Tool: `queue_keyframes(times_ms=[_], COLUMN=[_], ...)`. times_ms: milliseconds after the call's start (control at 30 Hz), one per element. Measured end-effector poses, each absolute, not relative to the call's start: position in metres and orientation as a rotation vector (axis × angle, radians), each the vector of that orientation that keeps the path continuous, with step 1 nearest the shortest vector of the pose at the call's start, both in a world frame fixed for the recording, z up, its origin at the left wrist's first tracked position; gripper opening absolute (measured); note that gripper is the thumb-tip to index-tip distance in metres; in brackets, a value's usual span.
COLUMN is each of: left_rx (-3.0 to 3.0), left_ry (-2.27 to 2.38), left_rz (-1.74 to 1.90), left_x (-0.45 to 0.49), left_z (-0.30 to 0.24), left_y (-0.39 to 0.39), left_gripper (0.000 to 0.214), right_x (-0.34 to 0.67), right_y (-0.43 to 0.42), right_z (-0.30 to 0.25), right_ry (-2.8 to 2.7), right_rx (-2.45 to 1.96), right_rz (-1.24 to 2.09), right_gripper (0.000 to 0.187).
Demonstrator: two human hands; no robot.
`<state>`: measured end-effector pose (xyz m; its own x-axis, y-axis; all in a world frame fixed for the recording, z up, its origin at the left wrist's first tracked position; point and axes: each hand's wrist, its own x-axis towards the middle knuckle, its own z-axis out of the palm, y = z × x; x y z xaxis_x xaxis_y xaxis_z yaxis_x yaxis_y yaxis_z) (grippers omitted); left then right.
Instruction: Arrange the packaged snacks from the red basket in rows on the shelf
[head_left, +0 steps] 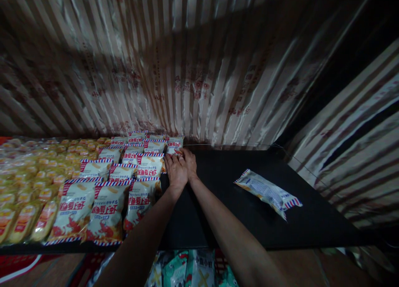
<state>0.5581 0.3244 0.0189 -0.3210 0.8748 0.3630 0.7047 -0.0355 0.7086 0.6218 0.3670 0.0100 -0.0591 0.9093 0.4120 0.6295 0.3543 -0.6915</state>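
Both of my hands reach to the back of a black shelf, side by side at a white snack bag (175, 144) with red lettering and a striped edge. My left hand (176, 169) has its fingers closed on the lower front of this bag. At the bag's right edge, my right hand (189, 162) is closed against it, its thumb side touching the left hand. The fingertips are partly hidden. Just left of my hands, matching snack bags stand in rows, the nearest being a front bag (141, 199) and one behind it (150, 165).
Several small yellow packets (26, 220) fill the shelf's left side. One snack bag (264, 190) lies on the black shelf (218, 212) at right. Striped, printed sheeting (199, 70) hangs behind. Below the front edge are green packets (175, 270) and a red basket (18, 264).
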Motion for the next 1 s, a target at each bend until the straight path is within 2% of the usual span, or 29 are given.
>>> queue_keyframes(times_ms=[333,567,867,1000], left_rx=[1.559,1.556,1.548,1.552], left_ry=[2.031,2.126,2.016,1.947], left_rz=[1.319,1.187,1.229,1.248], left_x=[0.561,0.561,0.572,0.578], left_z=[0.023,0.033,0.033,0.025], left_y=[0.326,0.319,0.292,0.269], left_gripper=[0.045,0.052,0.047,0.045], right_x=[0.618,0.623,0.633,0.640], right_y=[0.368,0.369,0.343,0.318], right_z=[0.007,0.008,0.009,0.006], right_ry=[-1.764,-1.795,-1.752,-1.723], right_rx=[-1.364,-1.310,-1.413,-1.436], right_rz=[0.424,0.459,0.508,0.578], right_gripper=[0.037,0.041,0.051,0.050])
